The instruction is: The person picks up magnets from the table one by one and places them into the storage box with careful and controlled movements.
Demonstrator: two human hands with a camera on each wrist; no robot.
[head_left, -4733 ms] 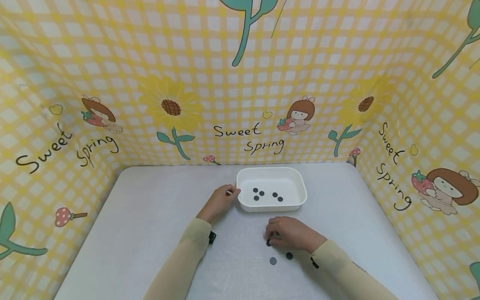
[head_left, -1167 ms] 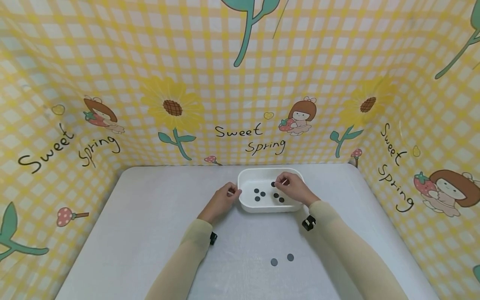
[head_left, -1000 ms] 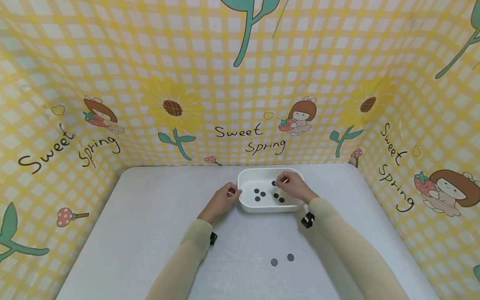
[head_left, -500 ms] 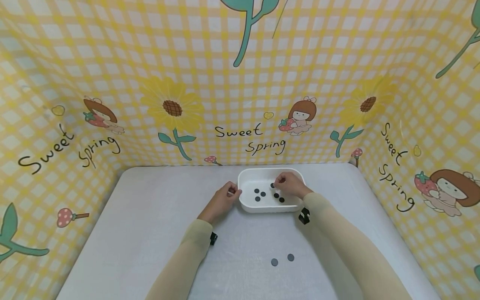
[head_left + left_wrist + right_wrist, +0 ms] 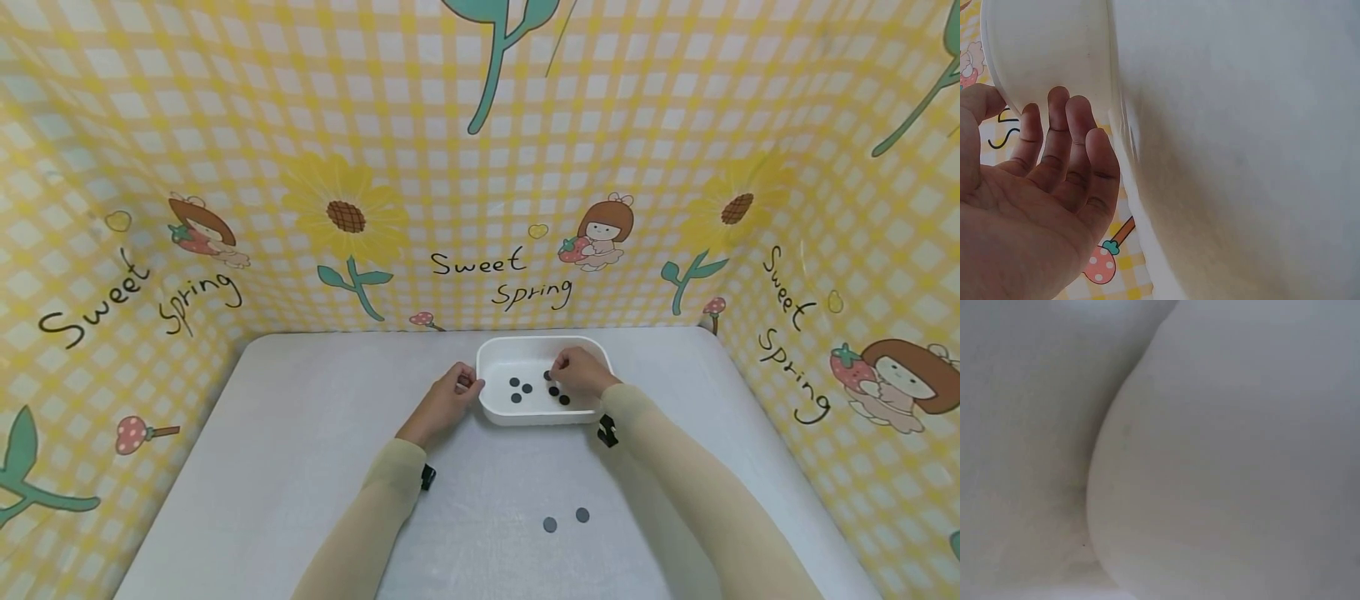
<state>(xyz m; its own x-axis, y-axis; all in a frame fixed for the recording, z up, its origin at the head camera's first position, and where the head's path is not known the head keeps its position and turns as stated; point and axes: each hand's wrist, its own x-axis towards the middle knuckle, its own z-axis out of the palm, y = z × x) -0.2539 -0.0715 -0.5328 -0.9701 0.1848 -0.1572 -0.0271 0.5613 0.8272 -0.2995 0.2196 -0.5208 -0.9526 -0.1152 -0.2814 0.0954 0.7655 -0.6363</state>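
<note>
A white rectangular tray [image 5: 538, 418] stands at the back of the table. My left hand [image 5: 447, 400] grips its left end; in the left wrist view the thumb [image 5: 988, 100] meets the rim while the other fingers lie along the outer wall. Inside the tray, my right hand [image 5: 585, 371] pinches a small black round disc [image 5: 547, 376] at its fingertips, low over the bottom. Several like discs lie in the tray, one group [image 5: 527, 388] left of the middle and a pair [image 5: 564, 400] below the right hand. The right wrist view shows only a blurred pale curved wall.
Two grey-looking discs [image 5: 550, 525] lie on the white-covered table [image 5: 300, 467] in front of the tray. A yellow checked cloth [image 5: 465, 192] with printed flowers and figures rises behind the table and at both sides.
My right hand has gone from the table into the tray, carrying a disc picked up there. Over the last second it has lowered slightly toward the near side. The left hand stays at the rim.
</note>
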